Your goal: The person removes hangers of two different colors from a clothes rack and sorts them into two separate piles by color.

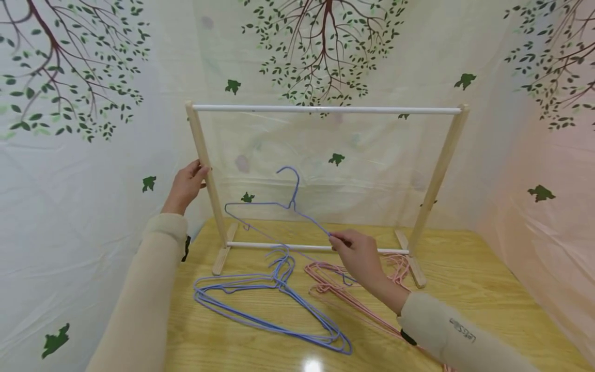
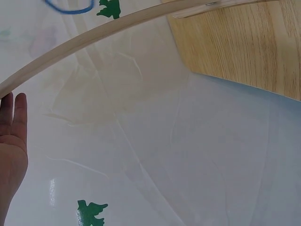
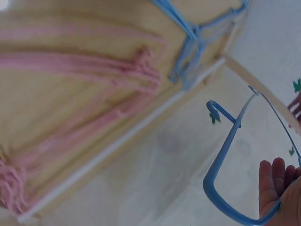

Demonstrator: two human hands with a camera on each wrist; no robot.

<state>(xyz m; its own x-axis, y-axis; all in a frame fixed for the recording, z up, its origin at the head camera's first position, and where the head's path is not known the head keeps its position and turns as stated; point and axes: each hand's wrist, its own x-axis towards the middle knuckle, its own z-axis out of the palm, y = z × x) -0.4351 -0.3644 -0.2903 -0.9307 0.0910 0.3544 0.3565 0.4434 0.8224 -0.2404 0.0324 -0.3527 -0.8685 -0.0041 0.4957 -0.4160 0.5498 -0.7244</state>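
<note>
From the head view, the left hand (image 1: 186,185) wraps its fingers around the left upright of the wooden rack (image 1: 325,109), which stands on the table (image 1: 483,289). The right hand (image 1: 359,254) pinches one shoulder of a blue hanger (image 1: 279,204) and holds it raised in front of the rack's lower rail. A pile of blue hangers (image 1: 274,299) lies flat on the table just beside a pile of pink hangers (image 1: 334,289).

The left wrist view shows only the edge of the palm and fingertips (image 2: 14,106) touching the pale upright (image 2: 94,35); the grip itself is mostly out of frame.

In the right wrist view, which is blurred, the blue hanger's hook (image 3: 223,141) curves beside the fingers (image 3: 275,183), probably closed on the wire.
</note>
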